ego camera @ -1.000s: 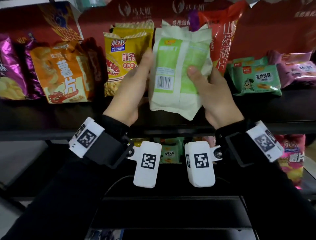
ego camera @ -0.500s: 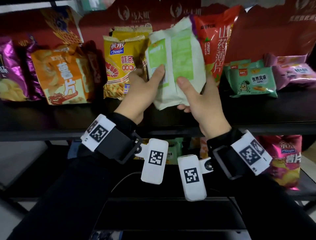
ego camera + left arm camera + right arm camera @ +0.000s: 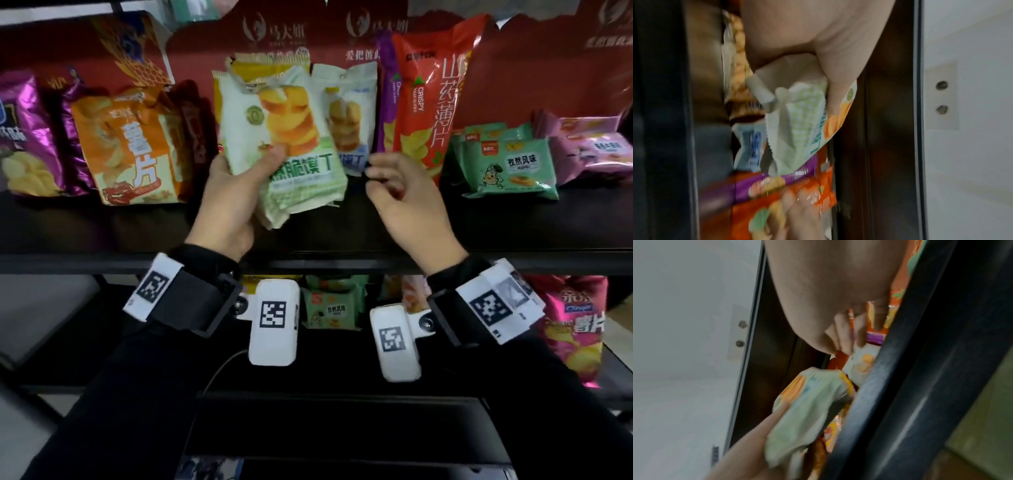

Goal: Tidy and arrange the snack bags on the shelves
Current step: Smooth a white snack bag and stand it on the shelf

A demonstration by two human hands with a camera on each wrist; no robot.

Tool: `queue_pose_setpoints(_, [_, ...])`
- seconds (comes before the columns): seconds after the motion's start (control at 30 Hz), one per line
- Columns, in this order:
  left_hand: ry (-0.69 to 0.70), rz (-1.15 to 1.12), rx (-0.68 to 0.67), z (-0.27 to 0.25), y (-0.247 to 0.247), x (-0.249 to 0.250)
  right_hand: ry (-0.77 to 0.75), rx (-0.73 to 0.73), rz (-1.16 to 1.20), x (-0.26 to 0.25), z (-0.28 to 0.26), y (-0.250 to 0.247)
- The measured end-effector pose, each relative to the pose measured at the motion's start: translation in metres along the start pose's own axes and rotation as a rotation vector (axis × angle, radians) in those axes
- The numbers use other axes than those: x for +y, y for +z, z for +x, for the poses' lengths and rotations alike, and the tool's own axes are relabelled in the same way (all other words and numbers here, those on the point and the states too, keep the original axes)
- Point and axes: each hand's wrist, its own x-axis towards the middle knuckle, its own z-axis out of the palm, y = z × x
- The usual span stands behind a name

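Left hand (image 3: 229, 202) grips the green-and-white snack bag (image 3: 291, 144) at its lower left corner, thumb across the front, tilted above the upper shelf (image 3: 513, 226). Right hand (image 3: 407, 202) hovers beside it, fingers loosely curled, holding nothing. Behind stands a red bag (image 3: 435, 96) marked "CRISPY".

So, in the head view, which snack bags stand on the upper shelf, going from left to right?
purple bag → orange chip bag → white-green bag gripped by the left hand → tall red bag → green packs → pink packs
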Motion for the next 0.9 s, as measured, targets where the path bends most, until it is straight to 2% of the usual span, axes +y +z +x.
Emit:
queue_pose_setpoints(0.07, [0.031,-0.013,0.121,0.001,-0.024,0.002,0.091,-0.08,-0.215,0.015,0.007,0.0])
queue_pose_setpoints(0.17, [0.014,0.138,0.299,0.001,-0.062,0.009,0.078,-0.182,-0.353,0.02,0.007,0.007])
queue_pose_setpoints(0.27, [-0.085,0.412,0.433,0.002,-0.09,0.014,0.033,-0.269,-0.505,0.016,0.001,0.013])
queue_pose_setpoints(0.33, [-0.128,0.598,0.49,0.004,-0.099,0.016,0.029,-0.276,-0.547,0.013,-0.002,0.011])
queue_pose_setpoints(0.4, [-0.073,0.894,0.563,0.003,-0.096,0.02,0.026,-0.282,-0.548,0.01,-0.004,0.009])
queue_pose_setpoints(0.43, [0.018,1.036,0.574,0.001,-0.091,0.02,0.019,-0.286,-0.548,0.009,-0.005,0.008])
queue_pose_setpoints(0.5, [0.231,1.238,0.466,-0.005,-0.076,0.018,0.001,-0.293,-0.552,0.007,-0.007,0.007])
queue_pose_setpoints(0.53, [0.285,1.33,0.387,-0.009,-0.068,0.014,-0.006,-0.296,-0.554,0.007,-0.007,0.006])
queue_pose_setpoints(0.6, [0.266,1.442,0.289,-0.016,-0.058,0.002,-0.013,-0.298,-0.559,0.007,-0.007,0.005])
queue_pose_setpoints(0.73, [0.211,1.475,0.322,-0.018,-0.058,-0.014,-0.025,-0.296,-0.557,0.007,-0.009,0.004])
queue_pose_setpoints(0.9, [0.187,1.541,0.258,-0.007,-0.067,-0.019,-0.027,-0.286,-0.563,0.007,-0.01,0.004])
